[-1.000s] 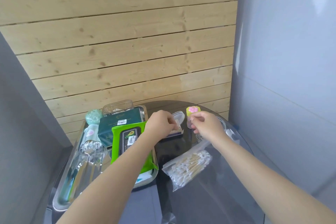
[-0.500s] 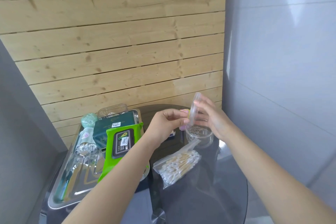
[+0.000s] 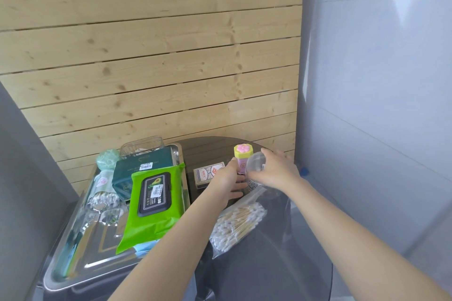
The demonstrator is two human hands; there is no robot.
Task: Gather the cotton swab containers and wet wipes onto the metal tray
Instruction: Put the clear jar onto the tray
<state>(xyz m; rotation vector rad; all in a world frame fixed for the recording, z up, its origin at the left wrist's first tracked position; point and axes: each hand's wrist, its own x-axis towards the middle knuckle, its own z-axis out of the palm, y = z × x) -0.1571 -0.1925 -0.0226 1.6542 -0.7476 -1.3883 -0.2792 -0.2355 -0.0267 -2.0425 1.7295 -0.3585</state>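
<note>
The green wet wipes pack [image 3: 153,205] carries a sticker reading "80" — upside down to the camera. Other labels — on the dark green box [image 3: 144,171] and card box [image 3: 209,175] — are too blurred to read.

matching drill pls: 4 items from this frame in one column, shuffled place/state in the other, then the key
Items
1. green wet wipes pack
2. bag of cotton swabs
3. clear round container
4. yellow-capped container

Places / states
A. standing upright on the dark table, behind the hands
B. lying on the metal tray
C. held in the right hand
D. lying flat on the dark table, off the tray, between the forearms

Pairs: 1-B, 2-D, 3-C, 4-A
</note>
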